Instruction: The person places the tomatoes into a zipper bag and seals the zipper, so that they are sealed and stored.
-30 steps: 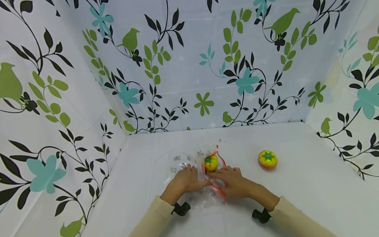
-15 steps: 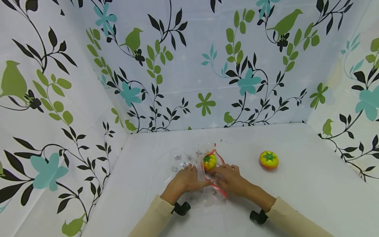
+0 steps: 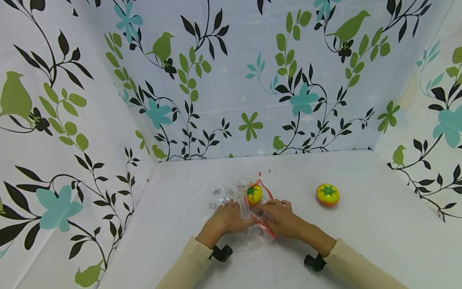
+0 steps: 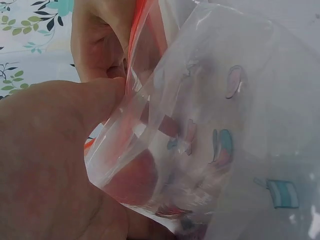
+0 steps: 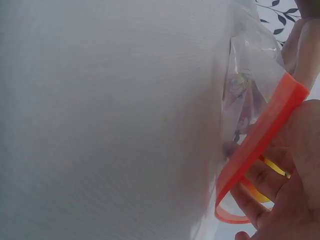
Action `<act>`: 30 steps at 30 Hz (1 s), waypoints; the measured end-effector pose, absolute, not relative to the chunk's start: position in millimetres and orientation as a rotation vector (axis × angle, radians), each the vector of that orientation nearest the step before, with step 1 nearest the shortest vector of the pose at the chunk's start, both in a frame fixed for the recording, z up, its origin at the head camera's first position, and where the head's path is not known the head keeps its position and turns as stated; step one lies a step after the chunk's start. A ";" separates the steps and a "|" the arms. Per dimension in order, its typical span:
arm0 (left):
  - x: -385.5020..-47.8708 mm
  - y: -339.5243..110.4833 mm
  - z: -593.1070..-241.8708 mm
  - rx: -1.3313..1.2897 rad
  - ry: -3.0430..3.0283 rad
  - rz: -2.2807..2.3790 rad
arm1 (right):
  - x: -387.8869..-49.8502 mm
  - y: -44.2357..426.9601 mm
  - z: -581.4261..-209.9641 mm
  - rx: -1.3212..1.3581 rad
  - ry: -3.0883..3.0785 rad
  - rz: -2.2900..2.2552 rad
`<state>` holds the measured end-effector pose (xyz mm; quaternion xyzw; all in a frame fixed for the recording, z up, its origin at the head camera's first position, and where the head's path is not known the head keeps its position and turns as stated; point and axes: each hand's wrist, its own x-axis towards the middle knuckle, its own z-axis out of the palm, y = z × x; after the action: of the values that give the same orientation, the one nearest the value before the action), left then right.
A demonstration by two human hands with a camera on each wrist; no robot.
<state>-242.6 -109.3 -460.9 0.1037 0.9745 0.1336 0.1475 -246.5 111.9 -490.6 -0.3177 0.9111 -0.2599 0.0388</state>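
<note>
A clear plastic bag [image 3: 216, 204] with red edging [image 3: 266, 230] and small printed figures lies on the table. At its mouth is a yellow fruit [image 3: 254, 194] with a green top. My left hand [image 3: 227, 220] lies over the bag, thumb hooked on the edge; in the left wrist view that hand [image 4: 55, 150] grips the film [image 4: 260, 125], its fingers partly hidden behind. The right hand [image 3: 283, 218] reaches into the mouth and touches the fruit. In the right wrist view its fingers [image 5: 264, 179] extend behind the red strip [image 5: 260, 135], beside the yellow fruit [image 5: 256, 191].
A second yellow-and-red fruit [image 3: 327, 195] with a green star-shaped top sits to the right on the white table [image 3: 361, 241]. Behind and at both sides hangs cloth [image 3: 231, 80] printed with leaves, birds and flowers.
The fruit at the bag's mouth has shifted slightly left and away from me, with the right hand beside it. The red edging has moved a little left. The left hand has barely moved.
</note>
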 end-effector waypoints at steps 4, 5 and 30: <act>-243.0 -108.8 -458.3 0.245 2.781 0.455 | -245.8 111.5 -488.8 -0.988 2.786 -0.796; -243.0 -108.6 -457.8 0.230 2.778 0.469 | -245.7 111.3 -488.4 -0.986 2.786 -0.793; -250.0 -112.2 -458.0 0.265 2.760 0.414 | -249.1 107.3 -482.6 -0.914 2.846 -0.643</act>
<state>-250.0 -112.2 -458.0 0.0932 0.9705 0.1455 0.1684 -249.1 107.3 -482.6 -0.2987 0.9300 -0.2102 0.0420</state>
